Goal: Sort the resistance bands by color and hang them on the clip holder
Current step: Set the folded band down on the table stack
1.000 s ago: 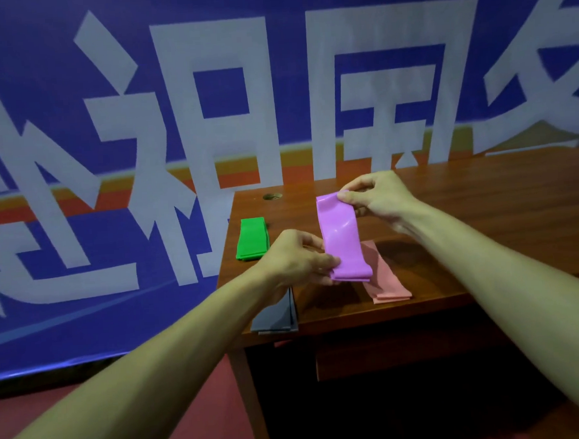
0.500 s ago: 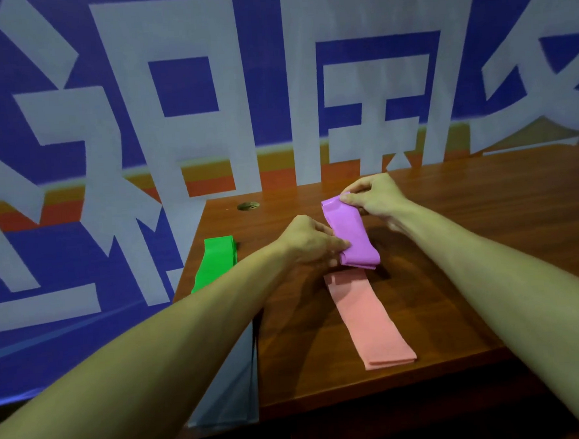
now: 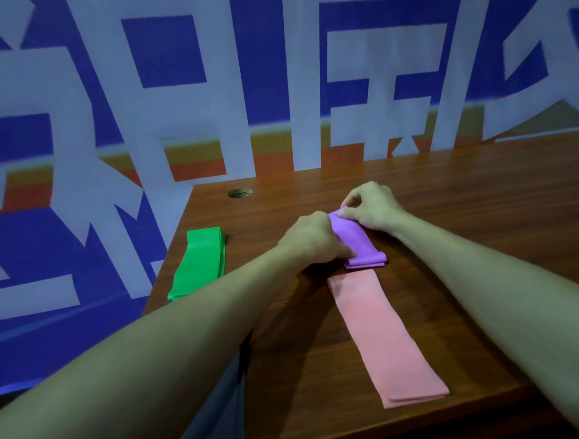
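Here the purple resistance band (image 3: 362, 245) lies folded flat near the middle of the wooden table (image 3: 484, 207), a short, smooth, glossy strip with its doubled near end showing as two stacked edges. Its near end sits just beyond the far end of the pink band (image 3: 386, 335), which stretches long and flat towards the table's near edge, stopping just short of it. The green band (image 3: 196, 262) lies well apart to the left, close along the table's left edge. A grey band (image 3: 222, 413) overhangs that same left edge lower down, largely hidden by the left forearm.

To the right of the bands the tabletop runs wide and bare; a round cable hole (image 3: 240, 192) sits near the far left corner. Behind the table hangs a blue banner (image 3: 265, 68) with large white characters.

The left hand (image 3: 311, 240) has its grip clenched on the purple band's left side, fingers curled down onto it. The right hand (image 3: 370, 207) pinches the band's far end between thumb and fingertips, the other fingers curled above.
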Tool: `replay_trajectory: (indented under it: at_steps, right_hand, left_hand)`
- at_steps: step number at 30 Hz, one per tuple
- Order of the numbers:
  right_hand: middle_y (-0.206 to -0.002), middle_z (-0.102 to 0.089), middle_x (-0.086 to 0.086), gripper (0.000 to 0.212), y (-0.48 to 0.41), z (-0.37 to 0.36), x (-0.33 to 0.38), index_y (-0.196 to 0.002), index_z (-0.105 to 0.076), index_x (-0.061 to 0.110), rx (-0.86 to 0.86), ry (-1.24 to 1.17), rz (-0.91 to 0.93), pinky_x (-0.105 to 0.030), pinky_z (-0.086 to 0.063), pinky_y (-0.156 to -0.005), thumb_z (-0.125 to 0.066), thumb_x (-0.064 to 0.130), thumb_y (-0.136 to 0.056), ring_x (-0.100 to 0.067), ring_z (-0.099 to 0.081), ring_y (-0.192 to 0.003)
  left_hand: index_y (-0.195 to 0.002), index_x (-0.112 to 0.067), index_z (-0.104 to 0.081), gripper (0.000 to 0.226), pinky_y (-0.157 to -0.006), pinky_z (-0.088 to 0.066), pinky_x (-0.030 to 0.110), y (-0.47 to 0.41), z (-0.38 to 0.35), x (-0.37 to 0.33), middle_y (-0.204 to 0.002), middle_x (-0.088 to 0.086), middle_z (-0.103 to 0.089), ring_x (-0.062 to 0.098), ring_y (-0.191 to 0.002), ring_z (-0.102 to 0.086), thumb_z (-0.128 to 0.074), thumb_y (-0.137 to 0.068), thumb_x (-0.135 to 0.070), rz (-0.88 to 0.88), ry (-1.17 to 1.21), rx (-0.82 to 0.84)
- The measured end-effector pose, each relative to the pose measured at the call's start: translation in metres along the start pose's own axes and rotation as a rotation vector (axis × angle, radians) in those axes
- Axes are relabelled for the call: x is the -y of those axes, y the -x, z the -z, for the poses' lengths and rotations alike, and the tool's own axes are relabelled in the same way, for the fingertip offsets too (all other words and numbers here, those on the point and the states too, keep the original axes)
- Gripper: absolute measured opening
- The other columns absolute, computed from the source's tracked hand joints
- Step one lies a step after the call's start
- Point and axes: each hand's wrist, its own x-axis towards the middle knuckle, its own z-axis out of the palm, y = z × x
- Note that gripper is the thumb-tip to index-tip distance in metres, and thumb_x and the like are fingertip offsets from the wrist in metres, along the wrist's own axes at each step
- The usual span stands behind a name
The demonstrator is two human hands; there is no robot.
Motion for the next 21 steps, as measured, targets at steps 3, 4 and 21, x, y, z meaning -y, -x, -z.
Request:
replay_trajectory:
  at_steps: [3, 4, 21]
  right_hand:
    - [-0.106, -0.069, -0.008, 0.013, 0.003, -0.002, 0.004, -0.095, -0.072, 0.013, -0.017, 0.102, 0.024, -0.028, -0.047, -0.086, -0.071, 0.022, -0.085, -0.022, -0.060, -0.102]
    - [-0.108, -0.068, -0.009, 0.013, 0.006, -0.001, 0.007, -0.096, -0.071, 0.013, -0.027, 0.132, 0.038, -0.030, -0.048, -0.087, -0.070, 0.021, -0.085, -0.024, -0.060, -0.103]
    - [-0.108, -0.070, -0.002, 0.024, 0.135, 0.009, 0.265, -0.111, -0.069, 0.013, 0.209, 0.216, 0.580, -0.027, -0.049, -0.088, -0.064, 0.020, -0.089, -0.015, -0.062, -0.101]
  left_hand:
    - [-0.091, -0.012, -0.064, 0.039, -0.072, -0.052, 0.035, 0.009, 0.008, 0.000, -0.089, 0.005, -0.066, 0.024, -0.086, -0.063, -0.074, -0.076, -0.047, -0.009, -0.053, -0.022]
    - [-0.093, -0.011, -0.065, 0.038, -0.072, -0.052, 0.036, 0.014, 0.014, 0.001, -0.090, 0.006, -0.067, 0.024, -0.086, -0.064, -0.072, -0.078, -0.045, -0.016, -0.040, -0.027]
    - [-0.095, -0.011, -0.067, 0.017, -0.060, -0.048, 0.023, 0.237, 0.188, 0.122, -0.090, 0.009, -0.070, 0.018, -0.075, -0.066, -0.059, -0.092, -0.026, 0.089, 0.073, -0.318]
